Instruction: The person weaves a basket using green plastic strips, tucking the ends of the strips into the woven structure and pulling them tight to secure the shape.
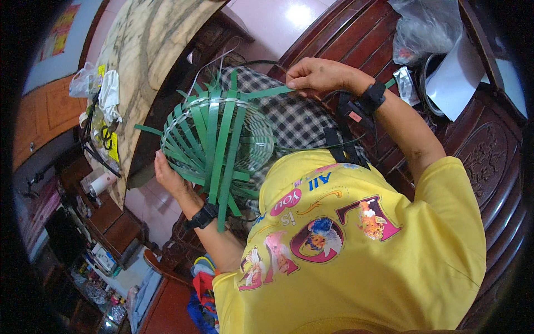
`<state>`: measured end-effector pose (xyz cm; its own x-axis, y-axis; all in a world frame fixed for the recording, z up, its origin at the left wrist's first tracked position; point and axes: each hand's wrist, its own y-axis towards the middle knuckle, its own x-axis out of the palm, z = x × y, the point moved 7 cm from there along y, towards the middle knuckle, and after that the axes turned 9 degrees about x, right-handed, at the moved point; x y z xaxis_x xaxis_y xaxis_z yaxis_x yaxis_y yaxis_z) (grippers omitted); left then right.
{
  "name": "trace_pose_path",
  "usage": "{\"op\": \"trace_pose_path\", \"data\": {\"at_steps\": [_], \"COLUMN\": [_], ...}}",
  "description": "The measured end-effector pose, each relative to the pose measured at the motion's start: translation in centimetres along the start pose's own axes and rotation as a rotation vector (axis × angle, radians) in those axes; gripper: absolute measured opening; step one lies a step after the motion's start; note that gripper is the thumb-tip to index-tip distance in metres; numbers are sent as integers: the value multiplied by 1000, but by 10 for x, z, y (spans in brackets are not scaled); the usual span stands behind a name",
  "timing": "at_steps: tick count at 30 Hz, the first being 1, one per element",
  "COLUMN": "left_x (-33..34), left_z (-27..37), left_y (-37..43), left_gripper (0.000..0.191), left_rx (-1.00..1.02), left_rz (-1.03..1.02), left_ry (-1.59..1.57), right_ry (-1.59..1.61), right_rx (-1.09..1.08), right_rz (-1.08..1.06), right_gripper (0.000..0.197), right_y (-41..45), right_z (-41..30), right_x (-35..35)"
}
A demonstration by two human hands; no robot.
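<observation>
A half-woven basket of green plastic strips (223, 137) rests over my lap, on black-and-white checked cloth (292, 112). Several broad strips cross its open side, their loose ends sticking out. Clear strip runs along its rim. My left hand (169, 173) holds the basket's lower left side, its fingers partly hidden behind it. Up and to the right, my right hand (313, 77) pinches the end of a flat green strip (269, 92) that stretches from the basket's rim. Thin pale strands (208, 67) curl above the basket.
Left stands a marble-topped table (154, 41) with scissors (107, 137), a white cloth (109, 96) and a plastic bag (83, 81) on it. A dark wooden bench (354, 37) at the right bears a clear bag (425, 29), a round container (431, 83) and white sheets (454, 79).
</observation>
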<state>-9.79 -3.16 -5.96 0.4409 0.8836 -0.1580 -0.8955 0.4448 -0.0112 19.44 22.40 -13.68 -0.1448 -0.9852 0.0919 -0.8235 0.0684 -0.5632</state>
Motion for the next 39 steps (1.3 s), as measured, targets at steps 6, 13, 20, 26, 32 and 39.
{"op": "trace_pose_path", "data": {"at_steps": [6, 13, 20, 26, 32, 39], "left_x": [-2, -2, 0, 0, 12, 15], "left_z": [2, 10, 11, 23, 48, 69], "left_y": [-4, -10, -10, -17, -33, -52], "left_gripper": [34, 33, 38, 27, 23, 23], "left_rx": [31, 67, 188, 260, 397, 538], "left_rz": [-1, 10, -54, -50, -88, -60], "left_ry": [-35, 26, 206, 127, 204, 245], "right_ry": [-16, 100, 450, 503, 282, 203], "right_rx": [-152, -127, -52, -142, -45, -58], "right_rz": [-18, -78, -212, -239, -114, -111], "right_gripper": [28, 29, 37, 17, 13, 18], "right_y": [16, 33, 22, 22, 3, -17], "right_z": [-9, -16, 1, -1, -21, -34], "right_x": [20, 48, 60, 57, 44, 36]}}
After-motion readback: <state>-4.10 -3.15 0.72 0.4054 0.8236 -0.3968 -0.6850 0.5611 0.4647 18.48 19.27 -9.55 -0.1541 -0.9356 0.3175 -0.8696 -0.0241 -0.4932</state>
